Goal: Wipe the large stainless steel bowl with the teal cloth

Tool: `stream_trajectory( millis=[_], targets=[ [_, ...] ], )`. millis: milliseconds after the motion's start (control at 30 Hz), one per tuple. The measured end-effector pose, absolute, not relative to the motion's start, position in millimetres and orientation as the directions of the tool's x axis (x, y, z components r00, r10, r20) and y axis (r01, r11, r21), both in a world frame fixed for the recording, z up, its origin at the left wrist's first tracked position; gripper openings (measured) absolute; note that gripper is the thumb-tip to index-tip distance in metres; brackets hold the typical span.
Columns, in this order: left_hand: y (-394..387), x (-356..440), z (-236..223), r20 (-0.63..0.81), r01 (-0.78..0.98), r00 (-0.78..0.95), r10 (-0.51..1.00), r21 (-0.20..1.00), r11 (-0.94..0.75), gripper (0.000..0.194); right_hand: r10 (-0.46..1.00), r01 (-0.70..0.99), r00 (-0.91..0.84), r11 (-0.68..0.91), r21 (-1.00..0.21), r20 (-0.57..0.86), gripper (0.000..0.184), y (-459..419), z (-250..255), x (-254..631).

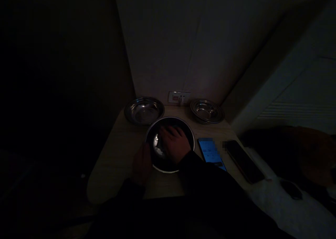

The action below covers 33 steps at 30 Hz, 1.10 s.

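Observation:
A metal bowl (193, 138) with a bright rim and a dark inside stands on the small wooden table. My left hand (142, 164) holds the bowl's near left side, its fingers close together along the rim. Inside the bowl is my right hand (175, 144), reaching in from the right with fingers stretched and slightly apart. Its fingertips are dim, and I cannot make out anything under them. A bright, uneven gleam shows in the bowl left of that hand; whether it is bare metal or some contents I cannot tell.
Behind stand a shallow metal bowl (144, 113) on the left and stacked metal bowls (207, 111) on the right. A lit phone (210, 151) and a dark phone (244, 162) lie right on the wooden table (112, 162). A wall socket (179, 97) holds a plug. The room is very dark.

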<state>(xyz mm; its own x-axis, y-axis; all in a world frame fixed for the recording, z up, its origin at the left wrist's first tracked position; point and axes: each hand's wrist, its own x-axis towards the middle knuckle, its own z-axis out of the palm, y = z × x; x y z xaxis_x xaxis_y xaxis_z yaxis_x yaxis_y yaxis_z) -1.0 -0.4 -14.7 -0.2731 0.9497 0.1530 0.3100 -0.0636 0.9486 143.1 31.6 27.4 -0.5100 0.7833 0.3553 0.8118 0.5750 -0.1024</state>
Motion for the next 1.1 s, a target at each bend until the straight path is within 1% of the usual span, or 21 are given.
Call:
stream_trajectory(
  millis=[33,100,200,267,333,433,500,567,600,667,700,767,867,933,1000,1067,1100],
  targets=[
    [0,-1,-15,0.149,0.312,-0.272,0.951,0.948,-0.059,0.037,0.804,0.825,-0.48,0.55,-0.132,0.352,0.041,32,27,140],
    [1,-3,-18,0.138,0.314,-0.28,0.95,0.948,-0.045,0.037,0.804,0.796,-0.495,0.572,-0.198,0.331,0.041,28,26,132],
    [2,-4,-20,0.107,0.309,-0.282,0.953,0.951,-0.015,0.039,0.731,0.674,-0.617,0.682,-0.283,0.291,0.04,15,27,128],
    [3,-4,-20,0.088,0.307,-0.287,0.954,0.952,0.005,0.039,0.694,0.618,-0.677,0.717,-0.323,0.245,0.038,6,30,133],
    [2,-3,-19,0.087,0.304,-0.295,0.952,0.953,0.007,0.038,0.669,0.589,-0.723,0.727,-0.353,0.173,0.036,0,35,143],
    [-1,-3,-17,0.137,0.282,-0.293,0.946,0.958,-0.051,0.04,0.645,0.58,-0.762,0.723,-0.376,0.065,0.035,-6,43,164],
    [-2,-3,-17,0.168,0.273,-0.292,0.941,0.958,-0.087,0.042,0.671,0.605,-0.74,0.698,-0.383,0.052,0.035,-11,48,178],
    [-3,-3,-17,0.175,0.274,-0.3,0.938,0.957,-0.091,0.043,0.726,0.624,-0.677,0.653,-0.429,0.119,0.036,-18,53,192],
    [-3,-3,-17,0.174,0.272,-0.302,0.937,0.958,-0.09,0.043,0.767,0.627,-0.617,0.615,-0.478,0.177,0.037,-22,55,198],
    [-3,-2,-16,0.168,0.265,-0.3,0.939,0.96,-0.087,0.043,0.864,0.616,-0.424,0.495,-0.613,0.272,0.037,-31,57,209],
    [-3,-2,-15,0.163,0.262,-0.297,0.941,0.961,-0.084,0.043,0.907,0.6,-0.304,0.419,-0.681,0.29,0.036,-35,57,214],
    [-3,-1,-12,0.145,0.256,-0.301,0.943,0.964,-0.066,0.042,0.956,0.545,-0.081,0.279,-0.79,0.282,0.034,-42,56,223],
    [-3,-1,-7,0.088,0.251,-0.325,0.942,0.968,-0.004,0.044,0.963,0.428,0.105,0.181,-0.885,0.248,0.034,-49,52,234],
    [-3,0,-4,0.054,0.232,-0.322,0.945,0.973,0.023,0.046,0.952,0.362,0.184,0.167,-0.917,0.246,0.034,-52,51,240],
    [-3,0,-1,0.059,0.202,-0.31,0.949,0.979,0.005,0.045,0.933,0.358,0.233,0.181,-0.916,0.275,0.033,-55,54,244],
    [-3,1,1,0.085,0.176,-0.3,0.95,0.984,-0.032,0.044,0.917,0.452,0.206,0.222,-0.864,0.343,0.032,-57,57,247],
    [-4,1,1,0.093,0.169,-0.302,0.949,0.985,-0.043,0.043,0.91,0.527,0.14,0.265,-0.808,0.39,0.032,-58,58,248]
  ],
)
